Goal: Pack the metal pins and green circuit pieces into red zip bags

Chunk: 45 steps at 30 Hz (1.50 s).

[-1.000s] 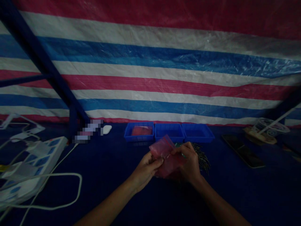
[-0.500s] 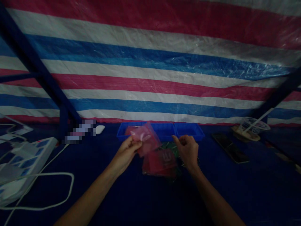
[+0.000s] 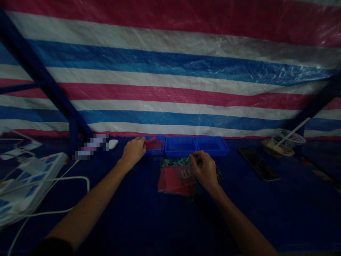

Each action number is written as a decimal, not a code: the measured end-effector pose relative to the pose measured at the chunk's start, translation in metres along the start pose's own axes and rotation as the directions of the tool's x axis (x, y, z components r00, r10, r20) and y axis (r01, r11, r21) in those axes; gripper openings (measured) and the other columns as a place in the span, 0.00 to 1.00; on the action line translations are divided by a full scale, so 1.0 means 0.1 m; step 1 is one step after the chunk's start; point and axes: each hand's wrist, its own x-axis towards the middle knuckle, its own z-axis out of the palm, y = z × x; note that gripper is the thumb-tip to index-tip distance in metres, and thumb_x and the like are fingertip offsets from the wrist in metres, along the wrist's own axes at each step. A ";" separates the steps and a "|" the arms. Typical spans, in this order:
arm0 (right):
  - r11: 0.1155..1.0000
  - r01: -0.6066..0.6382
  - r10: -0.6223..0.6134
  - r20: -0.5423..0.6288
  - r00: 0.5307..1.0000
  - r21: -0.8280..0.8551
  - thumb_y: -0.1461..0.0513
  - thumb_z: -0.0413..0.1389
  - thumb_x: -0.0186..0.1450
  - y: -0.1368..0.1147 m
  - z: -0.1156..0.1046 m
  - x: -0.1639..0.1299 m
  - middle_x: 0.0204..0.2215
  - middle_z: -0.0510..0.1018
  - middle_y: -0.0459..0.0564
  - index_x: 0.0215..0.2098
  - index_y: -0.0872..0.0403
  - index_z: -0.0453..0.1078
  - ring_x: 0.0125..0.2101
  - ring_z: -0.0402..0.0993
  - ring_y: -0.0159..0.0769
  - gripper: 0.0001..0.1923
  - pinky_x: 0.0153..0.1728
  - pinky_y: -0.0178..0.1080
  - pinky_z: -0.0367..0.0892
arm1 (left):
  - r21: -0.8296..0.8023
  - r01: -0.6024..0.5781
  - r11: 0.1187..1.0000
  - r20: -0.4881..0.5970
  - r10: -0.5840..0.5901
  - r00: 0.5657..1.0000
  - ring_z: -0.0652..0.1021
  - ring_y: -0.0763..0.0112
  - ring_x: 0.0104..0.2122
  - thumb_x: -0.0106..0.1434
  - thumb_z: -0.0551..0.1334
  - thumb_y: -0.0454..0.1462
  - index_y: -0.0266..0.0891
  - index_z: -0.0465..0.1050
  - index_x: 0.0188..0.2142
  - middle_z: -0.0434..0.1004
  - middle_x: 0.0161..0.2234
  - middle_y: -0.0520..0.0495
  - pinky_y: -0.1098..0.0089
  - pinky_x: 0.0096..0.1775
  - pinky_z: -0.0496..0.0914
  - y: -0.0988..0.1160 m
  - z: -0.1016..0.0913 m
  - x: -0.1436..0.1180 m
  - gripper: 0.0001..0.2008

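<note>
My left hand (image 3: 134,151) is over the left blue bin (image 3: 159,152), its fingers closed on a pink plastic bag (image 3: 150,140). That bag's edge is raised above more pink bags inside the bin. My right hand (image 3: 206,172) is curled at the right side of a pile, thumb and forefinger tips close together; whether anything is pinched there is too dark to make out. In the pile, pink bags (image 3: 170,179) and a clear bag (image 3: 185,173) with pale marks lie over dark green pieces (image 3: 173,162).
A middle blue bin (image 3: 181,154) and a right blue bin (image 3: 212,153) adjoin the left one. A phone (image 3: 258,164) and a plastic cup with a straw (image 3: 286,140) are at right. White power strips (image 3: 39,181) and cables lie at left. A striped sheet (image 3: 170,92) hangs behind.
My left hand has carried the pink bag away from above the pile, leftward and back to the left bin. My right hand has shifted slightly left, its thumb and forefinger now closer together.
</note>
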 end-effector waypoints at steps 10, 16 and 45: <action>0.999 0.044 -0.036 0.284 0.958 -0.023 0.57 0.50 0.63 -0.08 0.04 -0.05 0.21 0.72 0.46 0.33 0.54 0.69 0.29 0.67 0.35 0.09 0.32 0.36 0.59 | -0.114 -0.003 0.993 0.152 0.021 0.988 0.74 0.53 0.42 0.64 0.44 0.51 0.38 0.70 0.43 0.75 0.42 0.38 0.57 0.43 0.63 -0.08 0.08 0.00 0.25; 0.932 0.363 -0.302 0.542 0.785 -0.006 0.56 0.55 0.59 -0.14 -0.01 -0.10 0.32 0.73 0.51 0.38 0.54 0.69 0.36 0.67 0.38 0.12 0.42 0.41 0.60 | -0.165 0.015 0.986 -0.008 -0.016 1.000 0.70 0.56 0.46 0.64 0.45 0.50 0.34 0.68 0.44 0.70 0.44 0.38 0.60 0.47 0.59 -0.13 0.21 -0.24 0.24; 0.953 0.111 -0.231 0.440 0.868 0.283 0.64 0.52 0.60 -0.13 -0.05 -0.02 0.25 0.71 0.46 0.27 0.55 0.69 0.29 0.66 0.31 0.06 0.32 0.34 0.60 | -0.773 -0.283 0.568 -0.206 0.196 0.959 0.67 0.60 0.49 0.66 0.46 0.46 0.39 0.67 0.46 0.70 0.46 0.42 0.60 0.52 0.60 0.41 0.17 -0.70 0.19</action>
